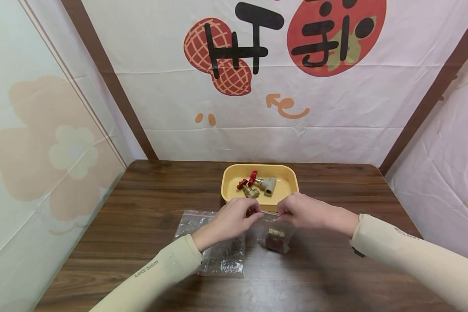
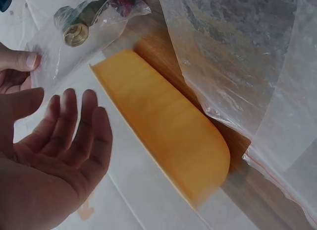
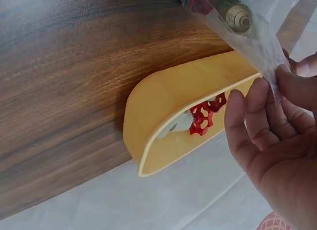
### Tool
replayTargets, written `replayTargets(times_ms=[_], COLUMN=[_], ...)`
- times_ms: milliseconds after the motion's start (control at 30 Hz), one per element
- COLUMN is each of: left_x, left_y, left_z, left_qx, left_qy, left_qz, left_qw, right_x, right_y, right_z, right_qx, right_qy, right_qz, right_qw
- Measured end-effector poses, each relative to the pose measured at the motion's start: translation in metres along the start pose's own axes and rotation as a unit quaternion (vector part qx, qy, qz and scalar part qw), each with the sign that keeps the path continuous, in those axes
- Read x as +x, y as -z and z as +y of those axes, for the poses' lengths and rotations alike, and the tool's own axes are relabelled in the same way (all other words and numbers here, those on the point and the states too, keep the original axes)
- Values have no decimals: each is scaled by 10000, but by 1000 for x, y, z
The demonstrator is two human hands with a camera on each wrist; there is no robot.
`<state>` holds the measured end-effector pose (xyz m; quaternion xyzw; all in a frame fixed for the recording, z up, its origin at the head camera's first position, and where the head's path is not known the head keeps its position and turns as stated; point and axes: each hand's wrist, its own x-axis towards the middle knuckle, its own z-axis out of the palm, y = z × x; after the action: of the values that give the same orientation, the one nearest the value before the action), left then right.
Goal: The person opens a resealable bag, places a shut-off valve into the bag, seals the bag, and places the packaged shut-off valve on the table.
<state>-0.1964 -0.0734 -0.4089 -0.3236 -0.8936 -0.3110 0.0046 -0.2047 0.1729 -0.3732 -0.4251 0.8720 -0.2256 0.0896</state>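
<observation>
A small clear plastic bag (image 1: 287, 242) hangs below both hands in the head view, with a brass valve (image 1: 277, 234) inside. Its red handle (image 2: 121, 2) shows blurred through the plastic in the left wrist view. My right hand (image 1: 308, 210) pinches the upper edge of the bag between thumb and forefinger. At the other side of that edge, my left hand (image 1: 232, 216) holds the bag with thumb and forefinger tips close together, its other fingers loosely bent. Under my left forearm lies a flat, larger zip bag (image 1: 224, 258).
Just beyond the hands stands a yellow plastic tray (image 1: 226, 188). In it lie a brass valve with a red handle (image 1: 251, 192) and a pale grey valve (image 1: 269, 185), also red-handled. The wooden table (image 1: 171, 182) meets a printed cloth wall (image 1: 171, 143) at the back.
</observation>
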Motion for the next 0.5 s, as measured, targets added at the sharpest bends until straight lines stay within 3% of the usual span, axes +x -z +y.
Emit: replayTargets(times_ms=[200, 500], left_x=[-5, -8], left_y=[0, 0], left_z=[-2, -6], left_qx=[307, 413], left_qy=[64, 172], left_qz=[-129, -253], left_qw=[9994, 9987], right_x=[-3, -8], right_y=[0, 4], right_z=[-3, -2], right_qx=[106, 176], right_qy=[-88, -242], right_qz=[30, 159], right_qw=[9999, 9994])
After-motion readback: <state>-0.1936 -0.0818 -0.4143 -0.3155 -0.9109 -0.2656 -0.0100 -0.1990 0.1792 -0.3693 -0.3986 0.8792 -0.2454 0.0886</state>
